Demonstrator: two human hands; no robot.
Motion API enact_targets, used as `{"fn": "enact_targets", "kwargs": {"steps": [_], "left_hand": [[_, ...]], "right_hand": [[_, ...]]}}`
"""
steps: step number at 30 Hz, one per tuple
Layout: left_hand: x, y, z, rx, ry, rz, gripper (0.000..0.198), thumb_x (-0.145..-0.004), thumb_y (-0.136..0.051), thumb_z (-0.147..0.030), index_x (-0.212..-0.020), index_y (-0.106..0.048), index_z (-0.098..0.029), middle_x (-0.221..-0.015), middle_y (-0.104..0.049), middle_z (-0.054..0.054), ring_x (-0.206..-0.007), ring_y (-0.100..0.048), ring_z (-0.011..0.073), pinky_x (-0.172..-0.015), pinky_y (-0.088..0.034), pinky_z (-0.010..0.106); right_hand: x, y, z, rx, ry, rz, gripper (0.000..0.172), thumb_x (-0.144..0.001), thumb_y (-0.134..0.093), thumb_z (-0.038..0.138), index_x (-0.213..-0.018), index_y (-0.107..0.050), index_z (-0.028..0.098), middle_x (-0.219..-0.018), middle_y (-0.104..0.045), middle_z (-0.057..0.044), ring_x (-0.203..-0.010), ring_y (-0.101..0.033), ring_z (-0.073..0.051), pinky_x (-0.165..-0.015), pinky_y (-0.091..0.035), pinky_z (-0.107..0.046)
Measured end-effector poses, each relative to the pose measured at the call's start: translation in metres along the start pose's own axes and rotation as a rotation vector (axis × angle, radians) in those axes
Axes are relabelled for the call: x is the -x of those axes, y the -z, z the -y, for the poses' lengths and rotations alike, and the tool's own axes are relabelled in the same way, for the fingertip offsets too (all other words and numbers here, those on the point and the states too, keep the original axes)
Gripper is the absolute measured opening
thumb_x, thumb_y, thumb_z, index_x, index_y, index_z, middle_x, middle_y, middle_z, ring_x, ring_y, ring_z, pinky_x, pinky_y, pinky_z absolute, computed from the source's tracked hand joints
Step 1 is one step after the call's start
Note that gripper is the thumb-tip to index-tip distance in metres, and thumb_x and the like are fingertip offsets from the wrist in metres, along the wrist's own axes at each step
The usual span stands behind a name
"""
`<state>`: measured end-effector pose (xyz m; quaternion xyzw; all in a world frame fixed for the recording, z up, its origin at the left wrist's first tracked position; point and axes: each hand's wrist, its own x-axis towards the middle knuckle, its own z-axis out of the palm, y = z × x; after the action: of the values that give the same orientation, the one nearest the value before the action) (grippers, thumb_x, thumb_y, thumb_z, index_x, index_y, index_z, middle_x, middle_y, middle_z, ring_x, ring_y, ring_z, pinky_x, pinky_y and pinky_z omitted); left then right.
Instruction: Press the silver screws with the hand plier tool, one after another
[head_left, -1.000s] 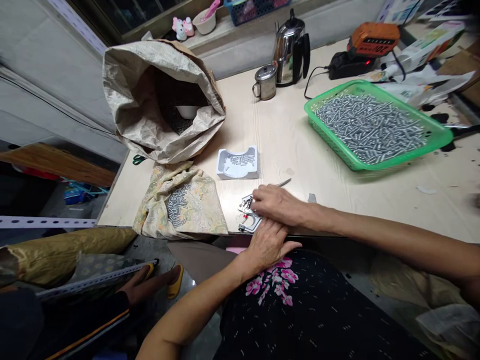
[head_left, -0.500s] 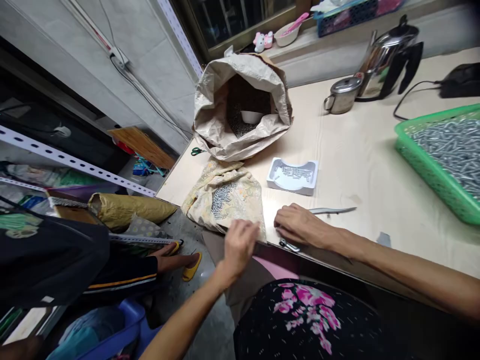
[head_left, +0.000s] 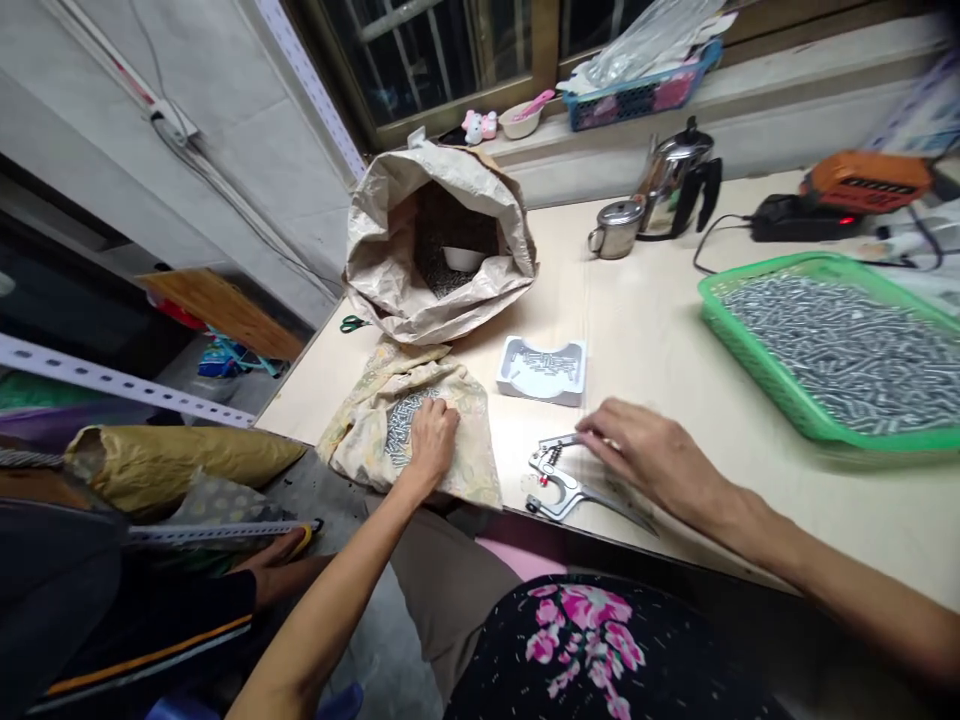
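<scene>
My left hand (head_left: pixel 435 437) rests over a patterned yellowish cloth (head_left: pixel 474 440), its fingers curled down at the edge of a pile of small metal pins (head_left: pixel 403 428). Whether a pin is between those fingertips is hidden. With the fingertips of my right hand (head_left: pixel 649 455) I pinch the end of one silver arm of a plier-like hand tool (head_left: pixel 559 497). The tool has a spring and red parts, and lies near the table's front edge. Just beyond it sits a small white tray (head_left: pixel 541 388) holding short metal pins.
A large paper sack (head_left: pixel 375 290) with small dark pieces and a white scoop (head_left: pixel 463 259) stands behind the cloth. At right is a green basket (head_left: pixel 757 385) full of metal pieces. A metal cup (head_left: pixel 616 235) and kettle (head_left: pixel 670 195) stand at the back. Another person's leg shows at lower left.
My left hand has moved forward from the cloth's front edge to the pin pile. My right hand has shifted right and raised; the tool, mostly covered before, is now in plain view. The camera has turned right.
</scene>
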<state>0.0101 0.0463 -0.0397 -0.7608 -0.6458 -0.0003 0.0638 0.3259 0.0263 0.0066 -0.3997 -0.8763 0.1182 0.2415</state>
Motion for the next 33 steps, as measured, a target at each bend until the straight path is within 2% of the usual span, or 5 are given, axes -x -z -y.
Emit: {"fn": "enact_targets", "kwargs": {"steps": [5,9,15,21,33], "left_hand": [[-0.003,0.010,0.001,0.053,-0.030,0.018,0.026,-0.094,-0.045,-0.017,-0.082,-0.068,-0.017,-0.091,-0.064,0.014,-0.095,-0.053,0.0295,-0.083,-0.042,0.041],[0.010,0.034,-0.029,0.462,0.079,0.011,0.020,-0.090,-0.053,-0.027,-0.089,-0.071,-0.017,-0.089,-0.070,0.010,-0.087,-0.060,0.0239,-0.082,-0.047,0.037],[0.035,0.042,-0.093,1.163,0.320,0.358,0.034,-0.075,-0.069,-0.046,-0.083,-0.075,-0.013,-0.075,-0.073,0.005,-0.065,-0.060,0.0153,-0.060,-0.046,0.025],[0.040,0.024,-0.114,1.242,0.418,0.479,0.042,-0.066,-0.074,-0.052,-0.076,-0.074,-0.011,-0.067,-0.069,0.005,-0.059,-0.053,0.0119,-0.054,-0.038,0.022],[0.034,0.024,-0.113,1.087,0.366,0.561,0.042,-0.067,-0.071,-0.053,-0.072,-0.073,-0.012,-0.060,-0.063,0.002,-0.053,-0.048,0.0105,-0.049,-0.033,0.021]], "right_hand": [[0.070,-0.030,0.003,-0.016,-0.098,0.180,0.016,-0.098,-0.049,0.030,-0.101,-0.060,0.020,-0.092,-0.060,-0.006,-0.077,-0.060,-0.019,-0.067,-0.044,-0.032],[0.079,-0.032,0.000,0.056,-0.151,0.188,0.017,-0.098,-0.043,0.018,-0.095,-0.060,0.019,-0.087,-0.059,-0.005,-0.075,-0.056,-0.018,-0.068,-0.038,-0.032],[0.069,-0.026,-0.016,0.176,-0.145,0.173,0.020,-0.094,-0.042,0.009,-0.087,-0.058,0.019,-0.085,-0.057,-0.005,-0.074,-0.048,-0.018,-0.067,-0.029,-0.032],[0.071,-0.025,-0.014,0.140,-0.156,0.196,0.023,-0.090,-0.039,0.003,-0.087,-0.056,0.018,-0.086,-0.057,-0.006,-0.074,-0.047,-0.018,-0.068,-0.028,-0.033],[0.071,-0.028,-0.015,0.144,-0.160,0.160,0.025,-0.092,-0.037,0.005,-0.087,-0.059,0.017,-0.088,-0.059,-0.007,-0.074,-0.048,-0.018,-0.068,-0.032,-0.034]]}}
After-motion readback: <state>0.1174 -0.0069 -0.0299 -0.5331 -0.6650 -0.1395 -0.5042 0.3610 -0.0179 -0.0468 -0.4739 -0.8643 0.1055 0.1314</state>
